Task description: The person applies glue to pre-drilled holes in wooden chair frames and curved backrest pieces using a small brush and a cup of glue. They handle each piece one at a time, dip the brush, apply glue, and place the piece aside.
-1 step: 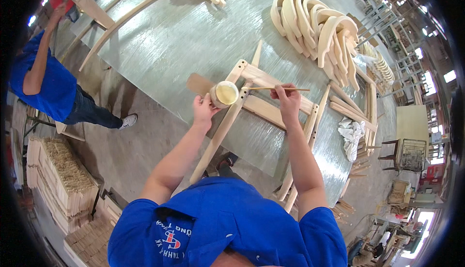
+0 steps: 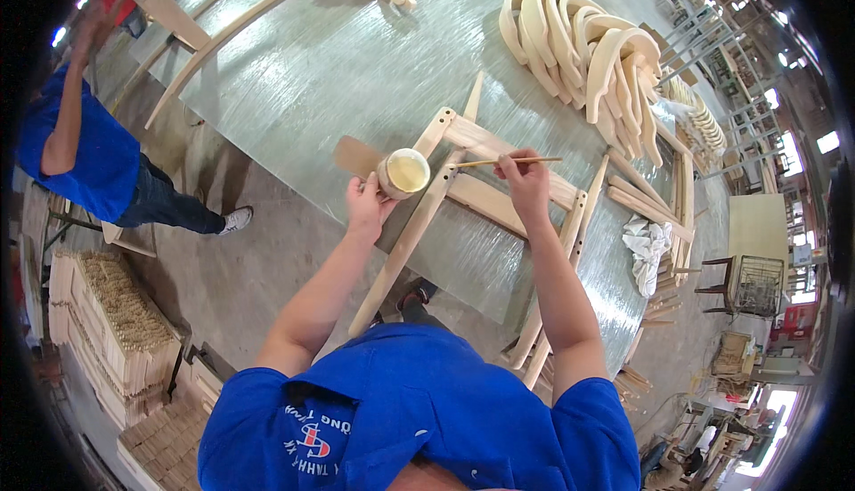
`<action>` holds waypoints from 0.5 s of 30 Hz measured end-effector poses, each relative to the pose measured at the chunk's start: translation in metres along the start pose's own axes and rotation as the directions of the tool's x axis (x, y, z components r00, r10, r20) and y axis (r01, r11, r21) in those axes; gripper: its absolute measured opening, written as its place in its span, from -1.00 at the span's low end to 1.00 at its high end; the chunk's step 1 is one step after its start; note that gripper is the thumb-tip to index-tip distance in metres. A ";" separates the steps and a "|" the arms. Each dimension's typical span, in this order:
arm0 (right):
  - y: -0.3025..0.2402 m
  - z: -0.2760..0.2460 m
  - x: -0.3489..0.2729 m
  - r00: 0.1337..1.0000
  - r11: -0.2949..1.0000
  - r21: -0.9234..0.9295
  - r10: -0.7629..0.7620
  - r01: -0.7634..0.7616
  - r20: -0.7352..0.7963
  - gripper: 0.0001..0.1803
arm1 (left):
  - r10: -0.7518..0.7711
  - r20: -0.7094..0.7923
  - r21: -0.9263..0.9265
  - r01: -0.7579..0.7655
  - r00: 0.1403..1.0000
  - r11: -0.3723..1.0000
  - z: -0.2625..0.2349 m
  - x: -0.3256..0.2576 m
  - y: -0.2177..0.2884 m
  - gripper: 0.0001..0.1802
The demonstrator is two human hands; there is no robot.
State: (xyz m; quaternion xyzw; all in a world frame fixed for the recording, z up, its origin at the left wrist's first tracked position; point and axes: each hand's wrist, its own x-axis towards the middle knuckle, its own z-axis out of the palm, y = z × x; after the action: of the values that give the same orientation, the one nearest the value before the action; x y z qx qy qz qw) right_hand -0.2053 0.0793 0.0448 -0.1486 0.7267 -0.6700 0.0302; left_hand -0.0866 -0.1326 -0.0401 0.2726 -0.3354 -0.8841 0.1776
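Note:
My left hand point(image 2: 364, 205) is closed around a round cup point(image 2: 385, 183) of pale yellow, glue-like liquid point(image 2: 408, 173). Beside the cup a flat tan paddle-shaped piece point(image 2: 357, 154) sticks out to the left; whether it is fixed to the cup I cannot tell. Between the fingers of my right hand point(image 2: 525, 179) is a thin wooden stick point(image 2: 536, 160). Its left end reaches the dark holes on the near leg of a wooden chair frame point(image 2: 411, 227). The frame's rails join two legs with drilled holes, and it rests over the table edge in front of me.
The plastic-covered table point(image 2: 294, 90) carries a pile of curved wooden parts point(image 2: 579, 55) at the far right and a crumpled white cloth point(image 2: 647, 251). A co-worker in blue point(image 2: 85, 144) stands at the left, near another wooden frame point(image 2: 214, 50). Stacked wood pieces point(image 2: 116, 313) stand lower left.
My left hand and the cup have shifted slightly left. My right hand has moved a little left and up with the stick. The co-worker's raised arm has moved slightly.

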 end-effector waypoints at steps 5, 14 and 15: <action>0.005 0.010 0.002 0.988 0.903 -0.408 -0.095 0.136 0.119 -0.81 | 0.005 -0.025 -0.088 -0.007 1.000 0.996 -0.008 -0.018 0.016 -0.84; 0.007 0.021 0.006 0.977 0.877 -0.445 -0.112 0.182 0.180 -0.82 | -0.002 -0.088 0.081 0.009 0.996 0.997 -0.024 -0.018 0.019 -0.87; 0.007 0.021 0.007 0.976 0.866 -0.461 -0.119 0.191 0.180 -0.82 | -0.002 -0.085 0.077 0.008 0.996 0.997 -0.023 -0.019 0.019 -0.86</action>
State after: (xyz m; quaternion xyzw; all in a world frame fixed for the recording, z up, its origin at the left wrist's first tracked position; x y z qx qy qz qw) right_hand -0.2081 0.0577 0.0373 -0.2578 0.8504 -0.4586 -0.0085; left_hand -0.0555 -0.1485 -0.0344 0.3173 -0.3607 -0.8586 0.1788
